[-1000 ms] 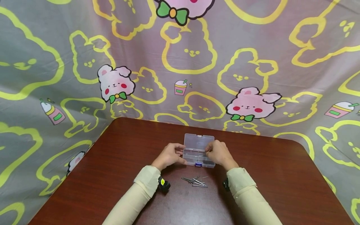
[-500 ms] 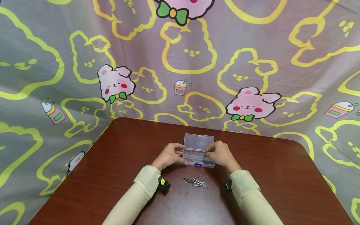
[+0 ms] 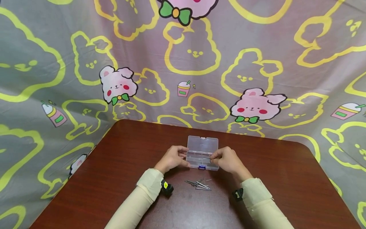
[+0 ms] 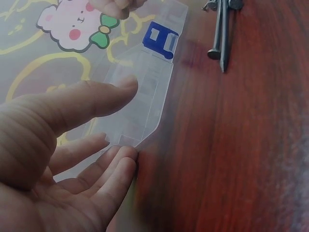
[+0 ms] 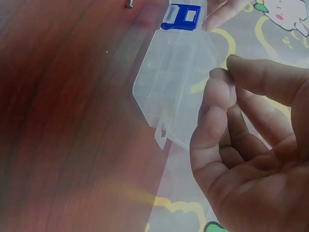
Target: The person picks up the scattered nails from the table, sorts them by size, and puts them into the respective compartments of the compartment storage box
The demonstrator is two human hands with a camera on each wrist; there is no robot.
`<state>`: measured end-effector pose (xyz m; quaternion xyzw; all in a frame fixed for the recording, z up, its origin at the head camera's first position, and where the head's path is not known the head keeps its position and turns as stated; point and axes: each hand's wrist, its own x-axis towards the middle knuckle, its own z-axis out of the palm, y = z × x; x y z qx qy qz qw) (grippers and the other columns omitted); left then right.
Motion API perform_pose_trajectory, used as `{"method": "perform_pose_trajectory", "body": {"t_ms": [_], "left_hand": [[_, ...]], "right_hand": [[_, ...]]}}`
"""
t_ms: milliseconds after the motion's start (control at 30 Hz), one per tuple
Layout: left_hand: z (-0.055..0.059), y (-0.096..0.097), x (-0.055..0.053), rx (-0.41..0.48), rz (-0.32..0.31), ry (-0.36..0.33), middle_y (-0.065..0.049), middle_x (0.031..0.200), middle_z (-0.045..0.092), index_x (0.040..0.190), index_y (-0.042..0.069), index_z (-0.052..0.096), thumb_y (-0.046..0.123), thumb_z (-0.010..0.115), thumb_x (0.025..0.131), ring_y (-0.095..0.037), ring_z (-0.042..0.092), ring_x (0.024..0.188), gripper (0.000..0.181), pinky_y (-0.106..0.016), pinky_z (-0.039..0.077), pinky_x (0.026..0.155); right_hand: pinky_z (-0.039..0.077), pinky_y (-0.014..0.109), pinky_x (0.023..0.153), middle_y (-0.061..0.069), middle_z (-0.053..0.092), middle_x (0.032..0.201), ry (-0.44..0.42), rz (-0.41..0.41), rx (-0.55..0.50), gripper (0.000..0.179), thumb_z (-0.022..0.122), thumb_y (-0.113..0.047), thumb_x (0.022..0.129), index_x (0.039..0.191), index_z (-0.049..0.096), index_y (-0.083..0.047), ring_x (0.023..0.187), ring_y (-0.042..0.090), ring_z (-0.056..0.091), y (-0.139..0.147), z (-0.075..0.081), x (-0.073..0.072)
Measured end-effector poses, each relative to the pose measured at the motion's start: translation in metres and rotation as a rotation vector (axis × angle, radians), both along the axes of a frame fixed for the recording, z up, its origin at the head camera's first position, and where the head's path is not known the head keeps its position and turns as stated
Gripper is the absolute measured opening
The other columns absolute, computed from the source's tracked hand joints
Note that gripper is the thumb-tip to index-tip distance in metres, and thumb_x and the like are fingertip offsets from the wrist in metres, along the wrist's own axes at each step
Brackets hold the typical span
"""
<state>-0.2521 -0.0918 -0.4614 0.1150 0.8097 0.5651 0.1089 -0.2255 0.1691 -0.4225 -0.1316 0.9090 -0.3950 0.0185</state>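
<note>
A clear plastic compartment box (image 3: 194, 163) with a blue latch (image 3: 202, 167) lies on the table with its lid (image 3: 203, 143) raised. My left hand (image 3: 172, 158) holds the box's left end, thumb near the front corner and fingers along the side. At the right half, my right hand (image 3: 227, 159) pinches a thin silvery nail (image 3: 206, 158) over the compartments. The right wrist view shows those fingertips (image 5: 219, 89) curled together with the thumb, but the nail is not distinguishable there. In front of the box lies a loose pile of nails (image 3: 201, 185), some apparently screws.
The dark red-brown wooden table (image 3: 137, 143) extends around the box on all sides. Behind it hangs a grey patterned cloth (image 3: 160, 57). Two nails (image 4: 221, 38) appear near the latch in the left wrist view.
My right hand has drawn back a little to the right and lower, bringing more of the thin nail into sight. The left hand and the box stay in place.
</note>
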Motion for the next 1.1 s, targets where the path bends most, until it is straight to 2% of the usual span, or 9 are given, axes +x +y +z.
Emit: {"method": "perform_pose_trajectory", "body": {"t_ms": [167,400,533,767,1100], "left_hand": [[0.0,0.0,0.0,0.001,0.001,-0.004,-0.016,0.116,0.066,0.128,-0.002,0.065,-0.002,0.093,0.064,-0.03,0.063,0.106,0.07,-0.036,0.056,0.087],[0.0,0.0,0.001,0.01,-0.005,0.005,-0.017,0.115,0.067,0.127,-0.004,0.064,-0.004,0.093,0.063,-0.029,0.064,0.105,0.07,-0.035,0.056,0.086],[0.001,0.0,0.001,0.012,-0.008,0.008,-0.017,0.115,0.066,0.127,-0.004,0.064,-0.003,0.093,0.063,-0.029,0.064,0.105,0.07,-0.035,0.056,0.086],[0.001,0.0,0.002,-0.001,-0.004,0.006,-0.018,0.116,0.066,0.128,-0.003,0.065,-0.002,0.093,0.064,-0.03,0.064,0.106,0.069,-0.035,0.056,0.085],[0.001,0.0,0.001,-0.014,-0.002,0.016,-0.016,0.114,0.067,0.127,-0.003,0.065,-0.002,0.093,0.064,-0.029,0.064,0.104,0.069,-0.035,0.057,0.084]], "right_hand": [[0.051,0.032,0.06,0.001,0.072,0.085,-0.02,0.022,-0.028,0.003,0.08,-0.004,0.081,0.084,0.079,-0.005,0.07,0.015,0.058,0.003,0.0,0.007],[0.049,0.03,0.057,0.001,0.069,0.078,-0.076,0.057,-0.102,0.005,0.079,0.0,0.081,0.086,0.078,-0.002,0.066,0.016,0.056,0.006,-0.002,0.016],[0.048,0.029,0.055,0.002,0.069,0.078,-0.066,0.103,-0.13,0.006,0.079,0.0,0.08,0.086,0.078,0.0,0.066,0.015,0.055,0.006,-0.004,0.021],[0.049,0.028,0.054,0.002,0.069,0.075,-0.093,0.145,-0.142,0.006,0.077,0.002,0.082,0.088,0.078,0.001,0.064,0.014,0.056,0.006,-0.006,0.033],[0.05,0.028,0.054,0.004,0.072,0.077,-0.135,0.191,-0.169,0.01,0.079,-0.003,0.081,0.091,0.077,0.002,0.064,0.02,0.063,0.006,-0.01,0.044]]}}
